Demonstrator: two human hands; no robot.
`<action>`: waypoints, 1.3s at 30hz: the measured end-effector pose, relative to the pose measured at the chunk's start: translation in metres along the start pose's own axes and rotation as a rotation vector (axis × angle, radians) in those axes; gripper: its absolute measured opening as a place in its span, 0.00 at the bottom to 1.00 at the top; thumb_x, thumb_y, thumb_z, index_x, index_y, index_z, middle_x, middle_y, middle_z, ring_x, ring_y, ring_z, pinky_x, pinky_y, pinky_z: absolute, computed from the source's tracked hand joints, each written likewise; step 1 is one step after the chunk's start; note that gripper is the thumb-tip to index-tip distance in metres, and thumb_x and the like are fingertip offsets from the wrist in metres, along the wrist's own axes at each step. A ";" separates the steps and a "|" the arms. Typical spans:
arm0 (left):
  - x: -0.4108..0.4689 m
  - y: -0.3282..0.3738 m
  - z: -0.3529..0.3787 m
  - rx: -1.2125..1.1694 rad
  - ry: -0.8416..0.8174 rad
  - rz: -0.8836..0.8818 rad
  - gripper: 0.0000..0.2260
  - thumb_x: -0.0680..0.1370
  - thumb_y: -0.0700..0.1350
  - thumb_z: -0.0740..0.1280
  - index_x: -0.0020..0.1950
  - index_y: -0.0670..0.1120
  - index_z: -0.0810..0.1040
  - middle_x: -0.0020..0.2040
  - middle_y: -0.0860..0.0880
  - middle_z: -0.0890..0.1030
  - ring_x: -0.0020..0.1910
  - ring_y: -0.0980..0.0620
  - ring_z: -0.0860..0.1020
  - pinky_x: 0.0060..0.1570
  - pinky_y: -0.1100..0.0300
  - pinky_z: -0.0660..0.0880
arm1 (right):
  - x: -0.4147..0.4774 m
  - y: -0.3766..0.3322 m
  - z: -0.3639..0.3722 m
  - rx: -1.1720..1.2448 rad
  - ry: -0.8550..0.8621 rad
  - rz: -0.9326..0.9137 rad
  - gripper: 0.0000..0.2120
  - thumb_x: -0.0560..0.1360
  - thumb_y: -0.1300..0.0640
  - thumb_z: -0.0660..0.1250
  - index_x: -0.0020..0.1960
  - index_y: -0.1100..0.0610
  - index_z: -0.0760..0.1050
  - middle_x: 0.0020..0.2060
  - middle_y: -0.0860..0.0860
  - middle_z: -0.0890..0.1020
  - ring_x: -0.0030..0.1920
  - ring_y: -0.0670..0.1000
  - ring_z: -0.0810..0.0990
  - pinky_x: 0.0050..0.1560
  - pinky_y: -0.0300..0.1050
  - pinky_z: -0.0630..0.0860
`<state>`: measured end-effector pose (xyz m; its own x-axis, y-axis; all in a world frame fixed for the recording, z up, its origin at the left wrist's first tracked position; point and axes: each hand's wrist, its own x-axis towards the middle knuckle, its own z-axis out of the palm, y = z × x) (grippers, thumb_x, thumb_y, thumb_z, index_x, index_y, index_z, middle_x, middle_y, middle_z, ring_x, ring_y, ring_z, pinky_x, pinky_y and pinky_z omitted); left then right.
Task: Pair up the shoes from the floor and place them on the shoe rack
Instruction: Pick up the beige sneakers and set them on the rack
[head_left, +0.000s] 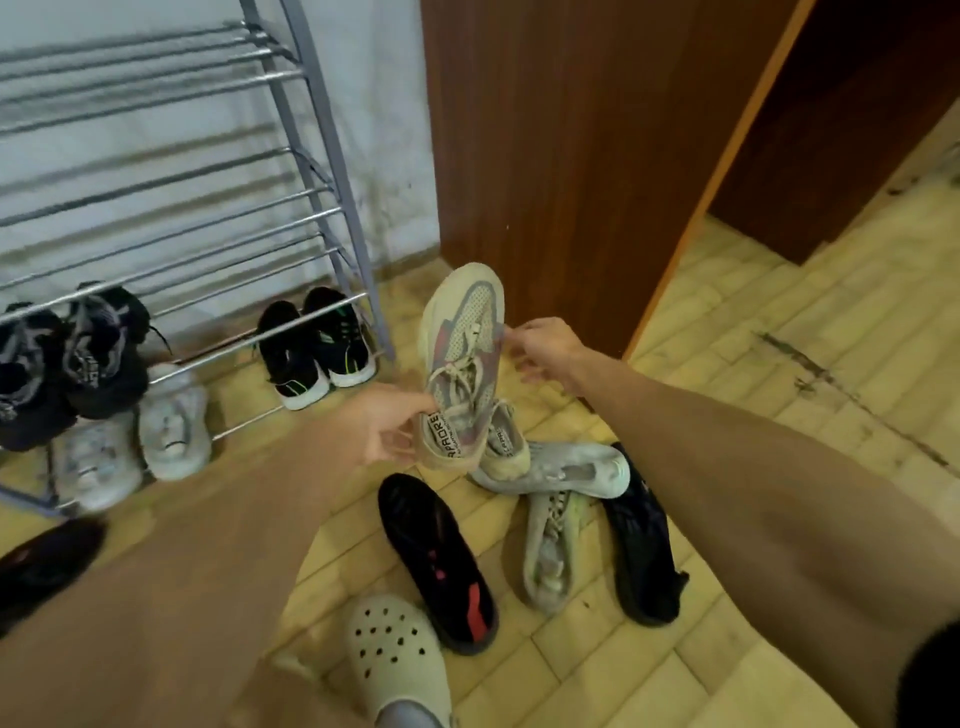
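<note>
above loose shoes (436, 561) on the floor (737, 332), the left hand (387, 426) fingers (396, 451) grip a toe-up cream sneaker (462, 332) by the heel, right hand (548, 353) fingers (519, 333) pinching its side, shoe rack (324, 135) beyond.

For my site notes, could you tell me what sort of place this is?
Probably a home entryway: a metal shoe rack against the wall, loose shoes on the tiled floor, and a wooden door.

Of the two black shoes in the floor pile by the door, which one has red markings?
The left black shoe, beside the clog: red patches show on its upper. The right black shoe, past a pale sneaker, looks plain dark.
</note>
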<state>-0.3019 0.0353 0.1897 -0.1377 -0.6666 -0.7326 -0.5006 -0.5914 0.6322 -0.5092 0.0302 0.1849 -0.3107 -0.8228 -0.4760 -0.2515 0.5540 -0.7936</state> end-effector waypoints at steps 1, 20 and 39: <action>0.005 -0.007 0.004 -0.032 -0.005 -0.034 0.12 0.75 0.42 0.69 0.57 0.42 0.75 0.54 0.40 0.77 0.49 0.44 0.77 0.37 0.52 0.78 | 0.004 0.012 0.000 -0.020 0.011 0.032 0.22 0.79 0.50 0.63 0.68 0.61 0.71 0.51 0.54 0.80 0.47 0.53 0.79 0.46 0.48 0.80; 0.105 -0.097 -0.005 -0.104 0.125 -0.085 0.14 0.75 0.42 0.70 0.59 0.43 0.74 0.56 0.41 0.80 0.53 0.41 0.79 0.38 0.54 0.78 | 0.102 0.160 0.086 -0.408 -0.074 0.432 0.36 0.74 0.53 0.68 0.74 0.62 0.54 0.66 0.64 0.71 0.62 0.64 0.75 0.54 0.56 0.77; 0.039 -0.125 -0.047 -0.223 0.361 -0.001 0.03 0.74 0.42 0.71 0.41 0.43 0.80 0.45 0.40 0.84 0.41 0.42 0.82 0.43 0.50 0.82 | 0.024 0.069 0.056 -0.519 -0.208 0.197 0.10 0.74 0.60 0.71 0.46 0.66 0.74 0.41 0.60 0.77 0.50 0.65 0.84 0.52 0.60 0.82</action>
<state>-0.2041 0.0616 0.0935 0.1908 -0.7588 -0.6228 -0.2978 -0.6493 0.6998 -0.4828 0.0418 0.0973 -0.2244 -0.6766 -0.7013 -0.6389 0.6455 -0.4184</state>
